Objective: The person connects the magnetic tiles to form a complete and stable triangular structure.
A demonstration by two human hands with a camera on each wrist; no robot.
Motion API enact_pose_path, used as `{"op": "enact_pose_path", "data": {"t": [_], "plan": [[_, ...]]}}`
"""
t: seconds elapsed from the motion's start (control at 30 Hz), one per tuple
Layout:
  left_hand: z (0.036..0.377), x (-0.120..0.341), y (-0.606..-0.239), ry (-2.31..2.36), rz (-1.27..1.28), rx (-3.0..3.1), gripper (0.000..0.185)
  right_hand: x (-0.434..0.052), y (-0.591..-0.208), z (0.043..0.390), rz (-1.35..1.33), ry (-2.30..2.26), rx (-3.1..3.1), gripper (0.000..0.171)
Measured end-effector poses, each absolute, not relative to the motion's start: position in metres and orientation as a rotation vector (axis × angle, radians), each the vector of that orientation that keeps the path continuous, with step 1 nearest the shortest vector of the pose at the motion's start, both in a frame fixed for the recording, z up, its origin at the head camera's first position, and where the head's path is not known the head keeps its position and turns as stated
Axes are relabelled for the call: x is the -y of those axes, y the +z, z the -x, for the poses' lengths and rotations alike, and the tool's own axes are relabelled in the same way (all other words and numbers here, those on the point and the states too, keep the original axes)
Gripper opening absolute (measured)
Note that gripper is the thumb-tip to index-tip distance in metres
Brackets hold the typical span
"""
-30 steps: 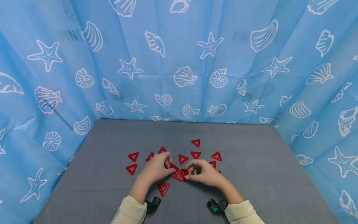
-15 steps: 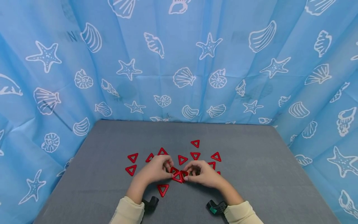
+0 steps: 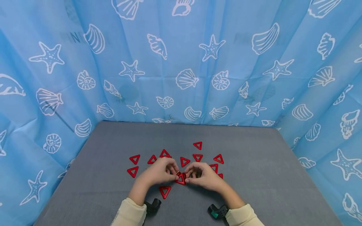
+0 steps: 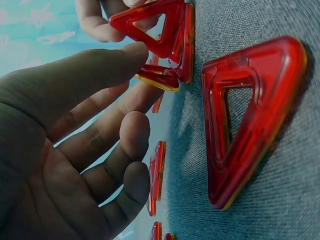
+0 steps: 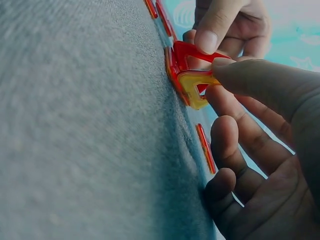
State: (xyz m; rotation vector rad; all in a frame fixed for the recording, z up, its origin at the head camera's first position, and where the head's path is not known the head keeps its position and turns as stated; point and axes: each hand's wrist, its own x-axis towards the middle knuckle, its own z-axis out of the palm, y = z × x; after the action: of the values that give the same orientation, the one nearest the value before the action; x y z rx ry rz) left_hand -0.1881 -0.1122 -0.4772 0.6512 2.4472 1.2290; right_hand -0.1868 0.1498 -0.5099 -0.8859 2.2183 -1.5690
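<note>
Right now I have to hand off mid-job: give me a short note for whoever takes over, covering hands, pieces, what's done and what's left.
Left hand: pinches one tilted red triangle of the raised cluster.
Right hand: pinches another triangle of the same cluster.
Pieces: the cluster sits on the grey table between the hands; the loose triangles lie flat around it, one nearest the person.
Done: a few triangles joined at their edges, standing up.
Left: probably adding the loose ones; final shape unclear.

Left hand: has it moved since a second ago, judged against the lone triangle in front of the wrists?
Yes, slightly. The left hand has drawn nearer the lone triangle, closing toward the right hand on the raised triangles.
</note>
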Motion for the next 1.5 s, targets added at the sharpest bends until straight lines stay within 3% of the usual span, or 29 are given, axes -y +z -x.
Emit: {"op": "enact_pose_path", "data": {"t": [0.5,0.8,1.5], "plan": [[0.189,0.112,-0.478,1.251,-0.668,-2.371,0.019,-0.149,-0.507,0.185,0.888,-1.569,-2.247,0.017],[0.186,0.111,-0.477,1.155,-0.704,-2.408,0.030,-0.173,-0.489,0.193,0.871,-1.496,-2.310,0.024],[0.185,0.109,-0.475,1.200,-0.637,-2.347,0.018,-0.243,-0.481,0.191,0.758,-1.401,-2.477,0.021]]}}
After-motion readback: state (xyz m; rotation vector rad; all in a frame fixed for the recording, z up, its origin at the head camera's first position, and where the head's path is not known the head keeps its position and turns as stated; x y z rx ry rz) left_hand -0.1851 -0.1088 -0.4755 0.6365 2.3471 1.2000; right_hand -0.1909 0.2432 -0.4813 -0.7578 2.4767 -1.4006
